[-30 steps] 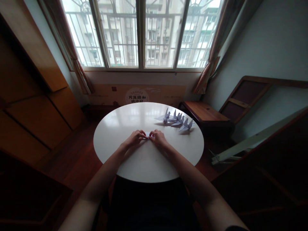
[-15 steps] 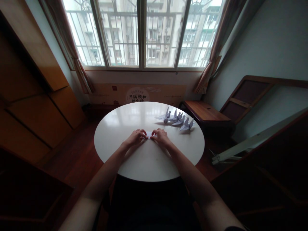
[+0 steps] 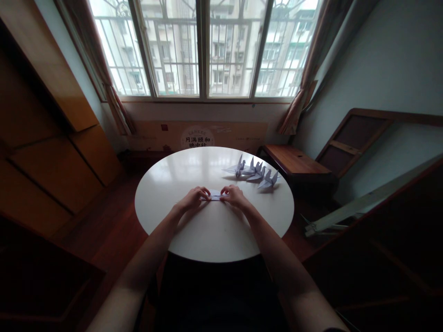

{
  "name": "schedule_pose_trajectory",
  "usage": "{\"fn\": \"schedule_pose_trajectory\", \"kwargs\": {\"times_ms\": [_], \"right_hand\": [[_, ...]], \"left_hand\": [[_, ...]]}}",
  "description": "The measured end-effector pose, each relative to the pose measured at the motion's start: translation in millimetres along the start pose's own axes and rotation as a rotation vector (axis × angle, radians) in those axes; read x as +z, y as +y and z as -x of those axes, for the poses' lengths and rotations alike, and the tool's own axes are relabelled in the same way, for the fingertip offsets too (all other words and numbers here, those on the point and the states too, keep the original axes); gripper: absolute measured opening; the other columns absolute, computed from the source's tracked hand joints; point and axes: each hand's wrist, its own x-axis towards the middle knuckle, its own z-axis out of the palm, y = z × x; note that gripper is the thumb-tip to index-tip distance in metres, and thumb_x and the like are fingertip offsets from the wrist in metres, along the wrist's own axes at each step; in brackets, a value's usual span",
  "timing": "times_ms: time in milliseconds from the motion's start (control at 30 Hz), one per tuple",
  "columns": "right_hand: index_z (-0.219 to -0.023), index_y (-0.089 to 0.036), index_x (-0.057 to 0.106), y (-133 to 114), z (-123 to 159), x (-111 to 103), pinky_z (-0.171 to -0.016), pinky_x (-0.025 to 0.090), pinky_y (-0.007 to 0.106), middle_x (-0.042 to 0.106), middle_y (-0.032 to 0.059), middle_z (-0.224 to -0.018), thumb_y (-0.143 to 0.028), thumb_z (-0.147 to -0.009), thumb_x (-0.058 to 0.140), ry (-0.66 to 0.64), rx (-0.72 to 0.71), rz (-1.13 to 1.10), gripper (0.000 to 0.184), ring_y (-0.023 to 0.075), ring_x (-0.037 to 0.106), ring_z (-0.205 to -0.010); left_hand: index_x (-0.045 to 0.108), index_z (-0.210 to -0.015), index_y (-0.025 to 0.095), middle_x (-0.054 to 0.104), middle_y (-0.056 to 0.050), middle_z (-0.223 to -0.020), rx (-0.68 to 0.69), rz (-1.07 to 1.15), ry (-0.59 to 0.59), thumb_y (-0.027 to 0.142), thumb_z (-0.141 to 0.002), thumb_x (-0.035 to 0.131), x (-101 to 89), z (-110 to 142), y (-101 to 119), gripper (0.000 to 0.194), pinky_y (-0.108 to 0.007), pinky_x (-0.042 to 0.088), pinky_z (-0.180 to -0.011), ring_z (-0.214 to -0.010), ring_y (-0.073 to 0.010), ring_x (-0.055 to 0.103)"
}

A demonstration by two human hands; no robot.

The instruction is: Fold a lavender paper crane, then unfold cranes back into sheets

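A small pale lilac folded paper [image 3: 216, 195] lies flat on the round white table [image 3: 207, 230], a little in front of me. My left hand [image 3: 194, 198] pinches its left end with curled fingers. My right hand [image 3: 235, 196] pinches its right end in the same way. The paper stretches between the two hands, low on the tabletop. Several finished lilac paper cranes [image 3: 254, 171] stand in a row on the table, farther back and to the right of my right hand.
A large barred window [image 3: 204, 48] with curtains fills the far wall. Wooden cabinets [image 3: 44, 138] line the left side. A low wooden bench [image 3: 294, 161] and a leaning wooden frame [image 3: 356, 138] stand to the right of the table.
My hands have drawn slightly apart, the right one shifting right, and more of the folded paper shows between them. The cranes have not moved.
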Motion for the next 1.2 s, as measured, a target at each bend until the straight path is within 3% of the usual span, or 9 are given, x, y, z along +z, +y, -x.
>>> {"fn": "schedule_pose_trajectory", "kwargs": {"times_ms": [133, 267, 467, 600, 733, 933, 1200], "right_hand": [[-0.097, -0.024, 0.073, -3.8, 2.4, 3.9, -0.086, 0.035, 0.036, 0.060, 0.0078, -0.101, -0.031, -0.077, 0.074, 0.096, -0.200, 0.000, 0.022, 0.0232, 0.051, -0.098], [-0.097, -0.026, 0.075, -13.2, 7.9, 9.0, -0.088, 0.033, 0.037, 0.060, 0.0082, -0.098, -0.031, -0.084, 0.067, 0.087, -0.373, 0.002, 0.016, 0.0229, 0.049, -0.098], [-0.118, -0.036, 0.066, -18.0, 11.3, 16.0, -0.089, 0.033, 0.037, 0.056, 0.0080, -0.101, -0.037, -0.087, 0.063, 0.030, -0.445, 0.044, 0.031, 0.0218, 0.047, -0.097], [-0.121, -0.035, 0.065, -17.9, 10.4, 17.9, -0.090, 0.034, 0.037, 0.056, 0.0085, -0.102, -0.035, -0.087, 0.063, 0.015, -0.433, 0.061, 0.034, 0.0221, 0.048, -0.096], [-0.111, -0.031, 0.071, -19.5, 10.5, 17.2, -0.090, 0.035, 0.036, 0.059, 0.0089, -0.104, -0.034, -0.087, 0.062, 0.004, -0.391, 0.062, 0.026, 0.0220, 0.050, -0.096], [-0.094, -0.025, 0.077, -21.6, 11.5, 8.4, -0.087, 0.037, 0.034, 0.061, 0.0098, -0.105, -0.039, -0.088, 0.059, 0.005, -0.212, 0.078, 0.024, 0.0236, 0.050, -0.099], [-0.091, -0.026, 0.078, -17.6, 10.6, -5.4, -0.085, 0.039, 0.032, 0.061, 0.0097, -0.106, -0.042, -0.087, 0.056, -0.004, -0.029, 0.098, 0.027, 0.0237, 0.051, -0.098]], "left_hand": [[0.077, -0.085, 0.026, 0.070, -0.005, -0.102, -0.004, -0.016, 0.009, 0.003, -0.076, 0.061, 2.0, 0.1, -1.6, 0.029, -0.027, 0.050, -0.081, -0.090, -0.0163, 0.062], [0.077, -0.090, 0.028, 0.070, -0.003, -0.102, -0.040, -0.098, 0.055, 0.004, -0.076, 0.060, 3.6, 0.6, -6.3, 0.033, -0.029, 0.049, -0.084, -0.090, -0.0164, 0.062], [0.078, -0.087, 0.027, 0.070, -0.004, -0.101, -0.054, -0.104, 0.073, 0.010, -0.076, 0.063, 2.3, 0.6, -8.3, 0.024, -0.028, 0.050, -0.085, -0.091, -0.0167, 0.062], [0.077, -0.088, 0.027, 0.070, -0.003, -0.102, -0.060, -0.090, 0.072, 0.006, -0.075, 0.061, 2.6, 0.5, -9.6, 0.029, -0.027, 0.050, -0.085, -0.092, -0.0158, 0.063], [0.077, -0.084, 0.026, 0.071, -0.002, -0.102, -0.085, -0.107, 0.073, 0.008, -0.076, 0.061, 3.7, -0.1, -9.9, 0.025, -0.028, 0.050, -0.086, -0.089, -0.0156, 0.063], [0.077, -0.081, 0.026, 0.071, -0.002, -0.101, -0.092, -0.114, 0.076, 0.008, -0.075, 0.064, 3.3, -0.9, -6.8, 0.023, -0.027, 0.050, -0.084, -0.089, -0.0159, 0.063], [0.077, -0.079, 0.025, 0.071, -0.002, -0.102, -0.109, -0.091, 0.071, 0.008, -0.076, 0.063, 2.5, -0.6, -5.8, 0.022, -0.026, 0.051, -0.082, -0.087, -0.0149, 0.065]]}}
